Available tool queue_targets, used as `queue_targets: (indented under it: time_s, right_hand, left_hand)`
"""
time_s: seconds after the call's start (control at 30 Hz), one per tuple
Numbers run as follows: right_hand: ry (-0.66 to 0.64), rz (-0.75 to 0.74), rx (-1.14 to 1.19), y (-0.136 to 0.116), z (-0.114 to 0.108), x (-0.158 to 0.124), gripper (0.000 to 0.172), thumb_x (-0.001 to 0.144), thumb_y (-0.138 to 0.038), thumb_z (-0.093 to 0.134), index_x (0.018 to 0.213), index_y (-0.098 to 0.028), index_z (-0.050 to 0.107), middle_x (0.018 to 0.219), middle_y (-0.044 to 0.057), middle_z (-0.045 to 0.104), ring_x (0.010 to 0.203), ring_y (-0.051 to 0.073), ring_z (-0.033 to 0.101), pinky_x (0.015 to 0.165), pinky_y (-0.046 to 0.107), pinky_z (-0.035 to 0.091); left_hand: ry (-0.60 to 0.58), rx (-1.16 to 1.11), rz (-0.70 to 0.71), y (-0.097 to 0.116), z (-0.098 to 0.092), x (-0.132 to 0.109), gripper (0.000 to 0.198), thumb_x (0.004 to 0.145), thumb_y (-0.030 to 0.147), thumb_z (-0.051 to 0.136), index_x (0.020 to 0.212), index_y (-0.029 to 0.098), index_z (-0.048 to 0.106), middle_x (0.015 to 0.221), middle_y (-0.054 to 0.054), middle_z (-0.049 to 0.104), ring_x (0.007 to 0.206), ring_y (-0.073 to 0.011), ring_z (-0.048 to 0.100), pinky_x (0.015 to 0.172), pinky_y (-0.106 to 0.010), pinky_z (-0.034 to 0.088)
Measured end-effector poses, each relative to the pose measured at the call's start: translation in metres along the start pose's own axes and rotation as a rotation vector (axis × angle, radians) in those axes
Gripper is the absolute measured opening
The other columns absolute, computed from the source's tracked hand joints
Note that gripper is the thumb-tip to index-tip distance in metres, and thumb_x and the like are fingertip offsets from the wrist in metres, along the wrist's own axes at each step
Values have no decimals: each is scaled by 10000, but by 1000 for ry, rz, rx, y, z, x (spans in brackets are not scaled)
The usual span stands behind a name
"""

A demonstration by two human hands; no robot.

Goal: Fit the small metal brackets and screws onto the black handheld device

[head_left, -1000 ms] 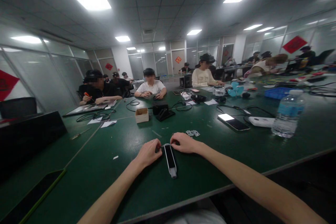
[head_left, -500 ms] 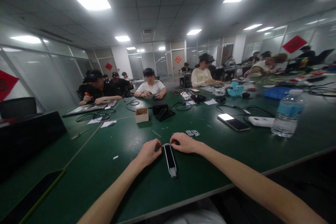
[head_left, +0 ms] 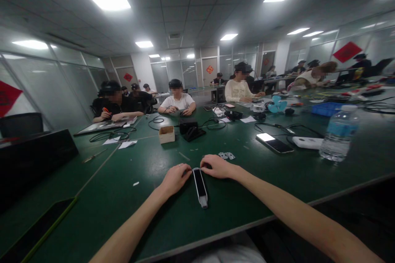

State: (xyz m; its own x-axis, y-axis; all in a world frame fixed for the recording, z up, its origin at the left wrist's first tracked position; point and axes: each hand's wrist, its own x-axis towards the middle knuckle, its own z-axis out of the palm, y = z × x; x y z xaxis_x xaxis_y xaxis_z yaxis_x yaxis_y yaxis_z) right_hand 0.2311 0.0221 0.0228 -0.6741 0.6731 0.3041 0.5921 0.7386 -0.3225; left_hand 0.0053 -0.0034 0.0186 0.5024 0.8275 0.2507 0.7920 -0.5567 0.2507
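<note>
A slim device [head_left: 200,187] with a whitish frame and a long dark face lies on the green table in front of me. Its narrow grey end points towards me. At its far left corner, my left hand [head_left: 175,178] is closed, fingertips pinched against the edge. My right hand [head_left: 219,167] is curled at the far right corner, thumb and fingers closed there. The fingers cover part of that far end, so any small part between them is hidden. Several small grey metal plates [head_left: 226,155] lie just beyond my right hand.
Rightward are a lit phone [head_left: 274,143], a white power-bank-like slab [head_left: 307,142], a water bottle [head_left: 339,133] and a blue tray [head_left: 327,109]. Ahead stand a small open box [head_left: 167,134] and a black stand [head_left: 189,128]. Co-workers sit across the table. A dark screen [head_left: 38,168] is left.
My left hand has shifted slightly right and up, its fingertips closer to the device's far corner. My right hand and the device have hardly moved.
</note>
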Motion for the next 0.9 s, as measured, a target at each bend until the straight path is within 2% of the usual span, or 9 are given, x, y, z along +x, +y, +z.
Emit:
queue_targets:
  time_s: [0.07,0.17,0.27,0.33,0.5,0.6,0.8,0.9]
  right_hand:
    - [0,51,-48,4,-3,0,225,878,-337,510,955,-166,634,925,72,617,859,179,556,774,293,432]
    - [-10,201,-174,13,-8,-2,310,882,-401,492,1063,-177,609,1032,102,595,961,223,534,825,335,420]
    - [-73,353,-305,25,-12,-5,349,869,-403,501,1116,-175,597,1101,132,568,1019,265,507,854,372,405]
    - [-113,399,-336,32,-14,-6,334,873,-363,495,1129,-175,597,1124,139,558,1039,269,497,870,373,397]
    - [-121,397,-273,40,-14,-8,299,863,-135,450,1107,-178,617,1094,123,576,1021,229,524,824,309,412]
    - [-104,379,-240,42,-12,-8,314,831,-66,451,1063,-173,636,1058,117,591,978,216,552,788,297,422]
    - [-45,358,-270,43,-10,-7,265,845,-117,467,1037,-173,642,1018,121,599,968,224,546,792,311,432]
    - [-35,405,-323,43,-11,-7,255,843,-160,493,1057,-157,632,1040,154,591,987,267,530,800,356,435]
  left_hand:
    - [-3,21,4,0,0,0,232,913,312,424,982,209,620,913,-28,656,813,-170,609,715,-269,454]
    - [-10,44,6,1,0,-1,252,924,317,403,991,211,622,938,-35,653,833,-171,609,729,-268,456]
    - [-26,57,4,3,-2,-2,257,927,324,398,1010,211,614,961,-38,647,842,-168,608,735,-266,458]
    - [-39,63,-1,4,-3,-2,253,923,329,405,1018,211,608,978,-39,643,850,-168,608,738,-265,460]
    - [-57,61,-13,6,-5,-2,262,919,339,405,1024,209,607,979,-45,644,850,-173,605,747,-274,463]
    - [-58,49,-14,8,-6,-2,262,916,339,409,1022,206,608,975,-51,642,843,-179,602,738,-283,464]
    - [-48,44,-6,7,-5,-3,253,913,335,420,1023,205,607,961,-47,640,816,-176,600,721,-279,456]
    - [-44,53,-2,6,-4,-2,251,915,335,419,1019,205,607,962,-46,642,819,-177,604,720,-276,454]
